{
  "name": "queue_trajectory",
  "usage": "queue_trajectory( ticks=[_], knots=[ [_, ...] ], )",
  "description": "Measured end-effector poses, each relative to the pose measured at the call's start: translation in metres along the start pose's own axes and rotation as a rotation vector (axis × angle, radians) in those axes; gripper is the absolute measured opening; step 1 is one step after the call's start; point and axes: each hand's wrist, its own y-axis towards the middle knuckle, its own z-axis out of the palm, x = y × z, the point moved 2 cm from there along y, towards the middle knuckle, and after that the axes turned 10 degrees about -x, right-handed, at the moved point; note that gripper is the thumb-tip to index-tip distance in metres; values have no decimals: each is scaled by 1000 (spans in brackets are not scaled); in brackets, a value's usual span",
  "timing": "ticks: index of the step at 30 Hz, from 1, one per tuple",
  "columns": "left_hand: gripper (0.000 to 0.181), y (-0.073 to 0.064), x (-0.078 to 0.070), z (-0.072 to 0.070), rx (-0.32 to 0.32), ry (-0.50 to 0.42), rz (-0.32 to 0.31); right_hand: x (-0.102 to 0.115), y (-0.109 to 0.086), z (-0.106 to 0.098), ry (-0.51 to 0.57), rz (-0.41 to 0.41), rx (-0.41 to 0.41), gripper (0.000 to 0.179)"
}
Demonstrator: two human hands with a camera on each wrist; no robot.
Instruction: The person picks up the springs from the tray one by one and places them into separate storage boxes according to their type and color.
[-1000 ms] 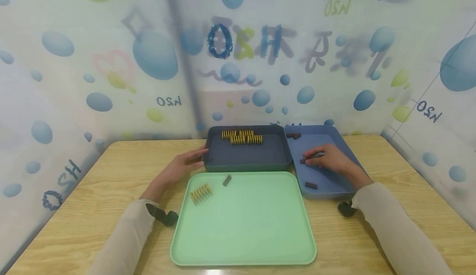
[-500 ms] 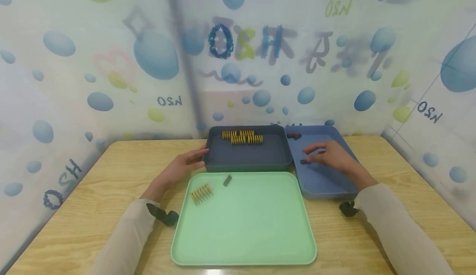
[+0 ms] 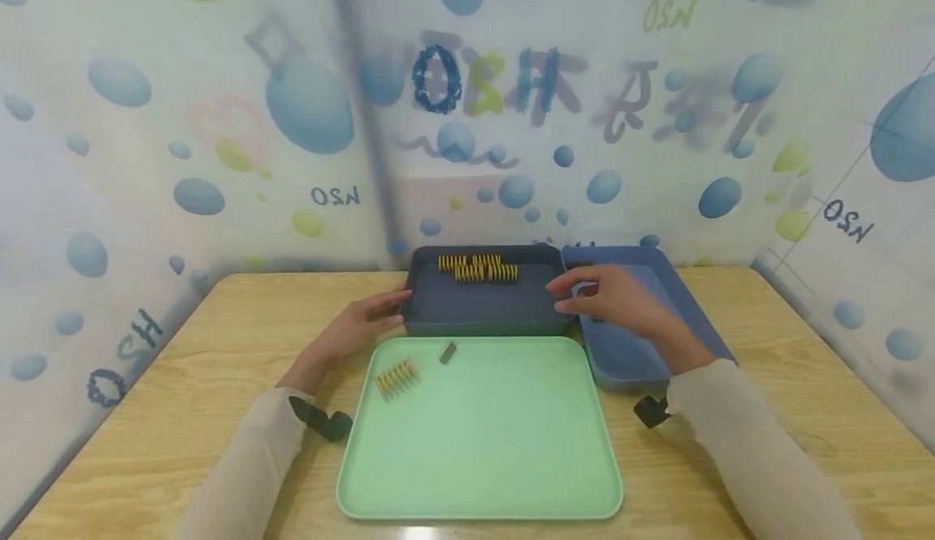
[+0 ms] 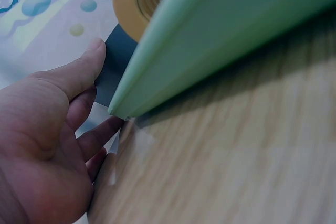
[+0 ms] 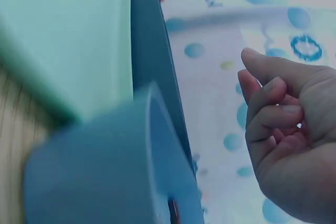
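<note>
My left hand (image 3: 355, 330) rests at the left edge of the dark tray (image 3: 482, 308), its fingertips at the rim. In the left wrist view its fingers are extended near the green tray's corner. My right hand (image 3: 606, 296) hovers over the meeting edges of the dark tray and the blue tray (image 3: 643, 365). Its thumb and index finger are apart; the right wrist view shows the other fingers loosely curled with nothing in them. Several yellow springs (image 3: 478, 269) lie in the dark tray. Small dark pieces (image 3: 579, 264) lie in the blue tray, partly hidden by that hand.
A light green tray (image 3: 482, 442) lies in front on the wooden table (image 3: 241, 337). On it are a yellow spring (image 3: 397, 378) and a small dark piece (image 3: 448, 352), near its back left. A patterned wall covering (image 3: 467, 199) stands right behind the trays.
My right hand has let go of a small dark piece in the blue tray and moved left. The dark spring at that tray's front is no longer visible. My left hand stays put.
</note>
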Motion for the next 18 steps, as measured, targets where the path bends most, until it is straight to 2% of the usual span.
queue_trajectory(
  ticks=[7,11,18],
  knots=[
    [48,0,-1,-1,-2,2,-7,22,13,26,64,4,83,32],
    [48,0,-1,-2,-2,-3,-10,33,18,42,130,-17,133,31],
    [48,0,1,-1,-1,-7,-11,46,22,70,189,-65,175,28]
  ],
)
